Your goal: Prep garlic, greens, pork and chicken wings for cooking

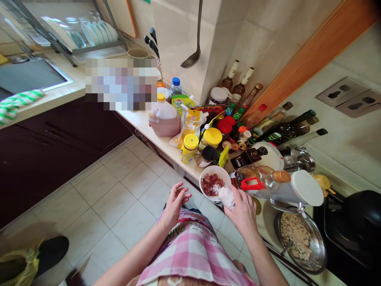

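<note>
Tiled wall (180, 29) backs a crowded tabletop (141, 120), where jars (212, 137) and bottles (249, 157) take up the far side, which probably leaves the near edge as the handiest spot for the white bowl (225, 174) of dark red meat (210, 184). My right hand (244, 209) grips a small plastic packet (227, 198) from the right, its end tipped low over the bowl, presumably so the white powder (218, 188) lands on the meat rather than beside it. What the powder is, I can't tell from this view. My left hand (176, 200) hangs left of the bowl, fingers loosely curled around nothing. To the right, a steel basin (319, 248) of pale mixture (295, 234) sits beside the black stove (337, 242), perhaps to be within easy reach.
</note>
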{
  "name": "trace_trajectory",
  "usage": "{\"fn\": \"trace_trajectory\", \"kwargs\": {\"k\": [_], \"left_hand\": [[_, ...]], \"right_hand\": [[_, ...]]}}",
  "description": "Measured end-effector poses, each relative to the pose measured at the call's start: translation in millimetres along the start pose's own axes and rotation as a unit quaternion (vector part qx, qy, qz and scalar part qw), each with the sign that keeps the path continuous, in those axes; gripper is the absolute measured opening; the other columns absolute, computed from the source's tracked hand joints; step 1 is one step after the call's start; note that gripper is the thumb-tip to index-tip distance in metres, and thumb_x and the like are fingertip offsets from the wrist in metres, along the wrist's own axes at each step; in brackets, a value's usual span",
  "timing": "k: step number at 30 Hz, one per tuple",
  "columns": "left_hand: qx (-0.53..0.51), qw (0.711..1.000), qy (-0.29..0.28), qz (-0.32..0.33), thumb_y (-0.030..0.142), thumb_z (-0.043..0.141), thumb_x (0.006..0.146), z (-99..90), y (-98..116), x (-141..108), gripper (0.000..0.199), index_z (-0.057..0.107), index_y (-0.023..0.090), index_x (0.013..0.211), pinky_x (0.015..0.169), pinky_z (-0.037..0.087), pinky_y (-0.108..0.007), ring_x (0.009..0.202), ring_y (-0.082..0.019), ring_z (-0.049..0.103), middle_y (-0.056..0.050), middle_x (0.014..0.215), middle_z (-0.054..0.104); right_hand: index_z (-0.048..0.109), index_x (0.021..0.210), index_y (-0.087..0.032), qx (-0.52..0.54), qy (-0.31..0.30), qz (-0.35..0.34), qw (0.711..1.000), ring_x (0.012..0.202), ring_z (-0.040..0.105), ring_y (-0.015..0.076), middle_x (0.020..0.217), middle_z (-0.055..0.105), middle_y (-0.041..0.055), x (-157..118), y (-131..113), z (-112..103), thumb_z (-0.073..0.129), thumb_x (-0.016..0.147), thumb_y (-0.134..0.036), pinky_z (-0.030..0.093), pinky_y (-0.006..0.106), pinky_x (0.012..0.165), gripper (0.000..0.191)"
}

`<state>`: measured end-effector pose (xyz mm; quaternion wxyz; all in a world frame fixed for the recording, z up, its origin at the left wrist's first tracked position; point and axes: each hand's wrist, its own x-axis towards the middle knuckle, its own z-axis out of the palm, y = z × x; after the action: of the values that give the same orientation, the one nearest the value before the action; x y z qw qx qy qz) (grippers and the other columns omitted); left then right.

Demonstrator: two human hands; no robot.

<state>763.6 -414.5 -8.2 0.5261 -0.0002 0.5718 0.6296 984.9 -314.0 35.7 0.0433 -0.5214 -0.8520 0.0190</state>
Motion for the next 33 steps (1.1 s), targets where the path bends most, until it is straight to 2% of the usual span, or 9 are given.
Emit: {"fn": "trace_trajectory", "kwargs": {"k": [19,26,30,33], "left_hand": [[0.007,1.0,-0.002,0.006,0.046,0.073,0.071,-0.5,-2.1,-2.4,0.058,0.049,0.021,0.118,0.076,0.049,-0.029,0.081,-0.016,0.066,-0.005,0.102,0.06],[0.013,1.0,-0.002,0.011,0.045,0.073,0.072,1.5,-2.5,-4.8,0.056,0.05,0.021,0.118,0.076,0.05,-0.03,0.081,-0.016,0.066,-0.005,0.102,0.06],[0.015,1.0,-0.005,0.013,0.045,0.073,0.073,0.1,-5.3,-3.9,0.057,0.049,0.022,0.119,0.076,0.05,-0.03,0.082,-0.016,0.067,-0.005,0.103,0.061],[0.013,1.0,-0.009,0.01,0.044,0.072,0.074,-1.0,-7.7,-2.8,0.056,0.049,0.022,0.12,0.077,0.05,-0.029,0.083,-0.016,0.066,-0.005,0.104,0.06]], "right_hand": [[0.043,0.134,-0.025,0.072,0.025,0.037,0.996,0.109,0.054,0.0322,0.124,0.058,0.0097,-6.1,5.5,10.3,0.062,0.071,-0.029,0.045,0.043,0.081,0.067],[0.044,0.134,-0.024,0.097,0.031,0.046,0.994,0.106,0.055,0.0328,0.123,0.058,0.0113,-6.8,8.3,13.5,0.061,0.071,-0.029,0.046,0.044,0.081,0.066],[0.046,0.132,-0.023,0.18,0.049,0.056,0.981,0.108,0.055,0.0322,0.123,0.058,0.0125,-7.1,10.5,16.2,0.064,0.069,-0.031,0.046,0.047,0.087,0.067],[0.042,0.134,-0.021,0.298,0.052,0.066,0.951,0.112,0.055,0.029,0.126,0.057,0.0125,-10.6,11.4,17.4,0.067,0.069,-0.033,0.047,0.045,0.093,0.07]]}}
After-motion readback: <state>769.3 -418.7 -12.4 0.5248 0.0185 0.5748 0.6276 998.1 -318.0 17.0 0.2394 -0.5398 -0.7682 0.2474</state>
